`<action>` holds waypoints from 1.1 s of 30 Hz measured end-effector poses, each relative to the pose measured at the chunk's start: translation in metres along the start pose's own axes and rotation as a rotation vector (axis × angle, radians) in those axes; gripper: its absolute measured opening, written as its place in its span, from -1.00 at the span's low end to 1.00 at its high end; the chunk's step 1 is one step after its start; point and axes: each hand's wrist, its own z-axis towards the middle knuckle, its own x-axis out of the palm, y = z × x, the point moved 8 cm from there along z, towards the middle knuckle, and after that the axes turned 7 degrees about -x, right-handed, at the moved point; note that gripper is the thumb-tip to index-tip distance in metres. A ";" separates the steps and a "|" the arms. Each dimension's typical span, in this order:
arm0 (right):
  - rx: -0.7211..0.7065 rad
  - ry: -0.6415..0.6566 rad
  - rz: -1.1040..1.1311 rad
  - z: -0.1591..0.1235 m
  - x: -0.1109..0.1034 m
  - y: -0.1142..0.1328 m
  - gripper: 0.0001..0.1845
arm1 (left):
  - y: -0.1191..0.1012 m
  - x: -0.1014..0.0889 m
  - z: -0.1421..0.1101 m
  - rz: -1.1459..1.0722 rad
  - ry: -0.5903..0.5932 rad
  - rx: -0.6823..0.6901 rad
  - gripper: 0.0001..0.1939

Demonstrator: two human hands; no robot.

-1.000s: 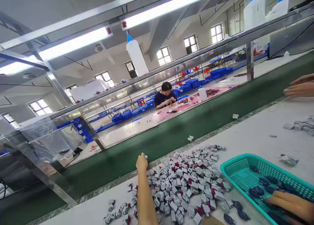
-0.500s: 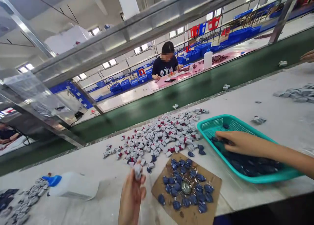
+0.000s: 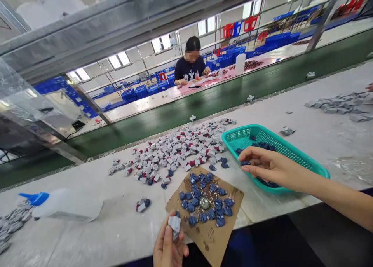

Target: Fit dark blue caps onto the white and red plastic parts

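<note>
Head view: left hand (image 3: pixel 169 245) grips a grey plastic piece (image 3: pixel 174 225).

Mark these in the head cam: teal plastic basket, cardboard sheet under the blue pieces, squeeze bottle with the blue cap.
teal plastic basket (image 3: pixel 279 142), head view, on its far rim
cardboard sheet (image 3: pixel 211 239), head view, on a bare patch near its lower edge
squeeze bottle (image 3: pixel 67 205), head view, on its white body

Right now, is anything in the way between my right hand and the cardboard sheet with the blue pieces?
Nothing visible blocks it. Your right hand is over the teal plastic basket, and the basket's low rim is the only thing to clear. The cardboard sheet lies just beyond it, with a few loose blue pieces on the table between.
</note>
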 end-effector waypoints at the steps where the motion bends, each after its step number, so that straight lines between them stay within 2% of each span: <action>1: -0.022 0.028 0.033 0.000 0.011 0.008 -0.63 | -0.002 0.004 -0.004 -0.009 -0.013 0.011 -0.49; 5: -0.159 0.188 0.033 0.007 0.056 0.038 -0.67 | 0.008 0.011 -0.016 -0.064 -0.032 -0.006 -0.50; 9: -0.290 0.357 -0.132 0.013 0.093 0.050 -0.59 | 0.022 0.000 -0.022 -0.089 -0.078 -0.041 -0.51; 11: -0.288 0.406 -0.179 0.015 0.103 0.048 -0.58 | 0.024 -0.009 -0.022 -0.084 -0.118 -0.055 -0.52; 15: -0.266 0.448 -0.204 0.017 0.114 0.046 -0.65 | 0.024 -0.023 -0.019 -0.106 -0.172 -0.063 -0.56; 20: -0.272 0.409 -0.273 0.019 0.122 0.039 -0.66 | 0.014 -0.033 -0.017 -0.139 -0.204 0.037 -0.55; 23: -0.236 0.398 -0.366 0.020 0.128 0.029 -0.71 | 0.012 -0.037 -0.017 -0.160 -0.217 0.047 -0.54; 26: -0.250 0.460 -0.388 0.020 0.138 0.026 -0.80 | 0.013 -0.040 -0.017 -0.169 -0.215 0.044 -0.55; 29: -0.283 0.536 -0.394 0.020 0.147 0.028 -0.77 | 0.012 -0.044 -0.018 -0.140 -0.239 0.049 -0.56; 33: -0.300 0.542 -0.432 0.022 0.151 0.027 -0.73 | 0.009 -0.050 -0.019 -0.098 -0.267 0.075 -0.56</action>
